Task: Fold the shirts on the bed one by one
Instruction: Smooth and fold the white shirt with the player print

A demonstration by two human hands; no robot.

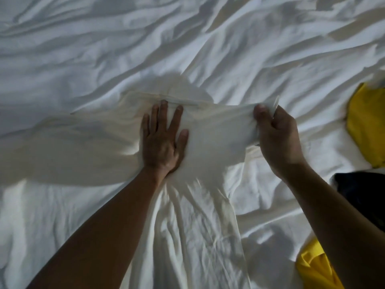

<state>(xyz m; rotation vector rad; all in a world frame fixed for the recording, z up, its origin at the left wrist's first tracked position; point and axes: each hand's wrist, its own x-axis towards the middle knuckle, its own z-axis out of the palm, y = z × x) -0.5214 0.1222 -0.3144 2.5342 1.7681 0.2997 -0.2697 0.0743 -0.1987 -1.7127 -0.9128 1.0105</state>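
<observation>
Rumpled white bedding [83, 49] fills the view, and a cream shirt [198, 205] lies spread across the middle of the bed. Left hand [162, 138] presses flat near the collar, fingers straight — an anchor. Right hand [275, 134] pinches the shirt's right edge, lifted taut. Looks like the side fold is under way; next, that edge likely needs carrying over the left hand. Yellow garments [366, 126] wait at the right.

No text, label, brand mark or number is legible: not on the white shirt [208, 130] spread over the bed sheet [104, 49], nor on the yellow garment [368, 126] and dark garment [362, 192] at the bed's right edge.
</observation>
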